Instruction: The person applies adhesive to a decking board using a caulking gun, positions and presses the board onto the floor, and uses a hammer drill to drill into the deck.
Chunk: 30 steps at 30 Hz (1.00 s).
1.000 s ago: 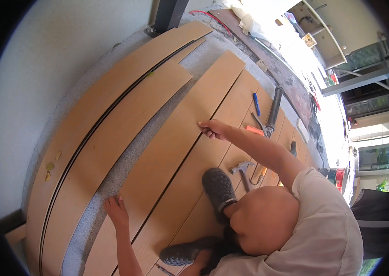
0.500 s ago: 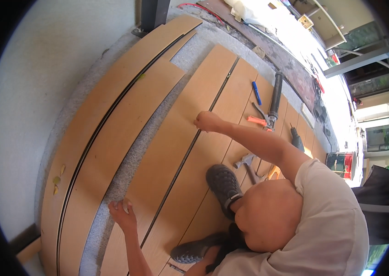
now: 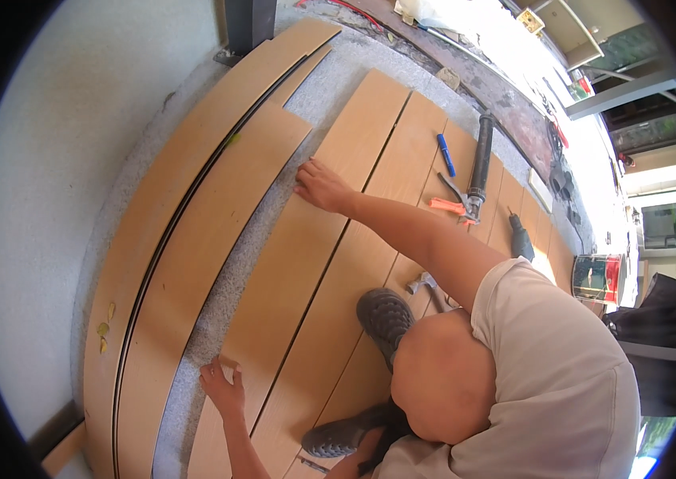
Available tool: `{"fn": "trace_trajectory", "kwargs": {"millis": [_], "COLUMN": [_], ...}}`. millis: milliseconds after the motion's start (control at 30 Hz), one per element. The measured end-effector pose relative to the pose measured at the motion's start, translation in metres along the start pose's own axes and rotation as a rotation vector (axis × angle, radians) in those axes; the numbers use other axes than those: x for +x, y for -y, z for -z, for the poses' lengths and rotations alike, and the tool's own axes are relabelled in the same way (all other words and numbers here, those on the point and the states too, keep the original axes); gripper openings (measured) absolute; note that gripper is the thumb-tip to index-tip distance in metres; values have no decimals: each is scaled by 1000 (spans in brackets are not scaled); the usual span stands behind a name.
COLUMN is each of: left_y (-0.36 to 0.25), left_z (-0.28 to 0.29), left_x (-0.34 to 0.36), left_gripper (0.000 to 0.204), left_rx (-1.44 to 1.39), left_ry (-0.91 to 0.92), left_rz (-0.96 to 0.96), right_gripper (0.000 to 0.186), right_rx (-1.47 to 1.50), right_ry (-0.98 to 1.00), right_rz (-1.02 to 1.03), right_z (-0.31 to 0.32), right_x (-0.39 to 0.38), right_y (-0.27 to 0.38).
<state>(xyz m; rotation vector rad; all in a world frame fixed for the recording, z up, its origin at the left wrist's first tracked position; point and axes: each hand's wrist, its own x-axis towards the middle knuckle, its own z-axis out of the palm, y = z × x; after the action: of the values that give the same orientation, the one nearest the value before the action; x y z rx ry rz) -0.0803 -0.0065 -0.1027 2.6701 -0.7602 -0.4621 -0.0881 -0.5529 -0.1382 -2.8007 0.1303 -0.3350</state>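
Grey speckled floor (image 3: pixel 218 307) is showing uncovered beside a tan plank (image 3: pixel 286 271). Left hand (image 3: pixel 224 389) and right hand (image 3: pixel 324 186) are touching its wall-side edge; whether either grip is grasping, I cannot tell. Neighbouring planks (image 3: pixel 354 267) are already lying side by side; a dark gap (image 3: pixel 301 329) is separating this one. Pale wall (image 3: pixel 90 144) is standing leftward.

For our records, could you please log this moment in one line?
left hand: at edge of plank; right hand: same edge; blue pen: beside black tube
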Motion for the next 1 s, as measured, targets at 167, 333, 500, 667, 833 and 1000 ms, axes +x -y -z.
{"fn": "trace_trajectory", "kwargs": {"millis": [167, 333, 500, 667, 833, 1000], "left_y": [-13, -19, 1, 47, 137, 186], "left_z": [0, 0, 7, 13, 14, -11], "left_x": [-1, -14, -33, -82, -169, -193], "left_gripper": [67, 79, 77, 63, 46, 22], "left_rx": [36, 23, -78, 99, 193, 148], "left_ry": [53, 107, 17, -184, -477, -536], "left_rz": [-25, 108, 102, 108, 495, 561], "right_gripper": [23, 23, 21, 38, 38, 36], "right_rx": [6, 75, 58, -126, -65, 5], "right_ry": [-43, -86, 13, 215, 530, 808], "right_rz": [-21, -20, -45, -45, 361, 810], "right_z": [8, -1, -16, 2, -8, -3], "right_x": [-14, -8, 3, -1, 17, 33], "right_y": [-2, 16, 27, -36, 90, 291]}}
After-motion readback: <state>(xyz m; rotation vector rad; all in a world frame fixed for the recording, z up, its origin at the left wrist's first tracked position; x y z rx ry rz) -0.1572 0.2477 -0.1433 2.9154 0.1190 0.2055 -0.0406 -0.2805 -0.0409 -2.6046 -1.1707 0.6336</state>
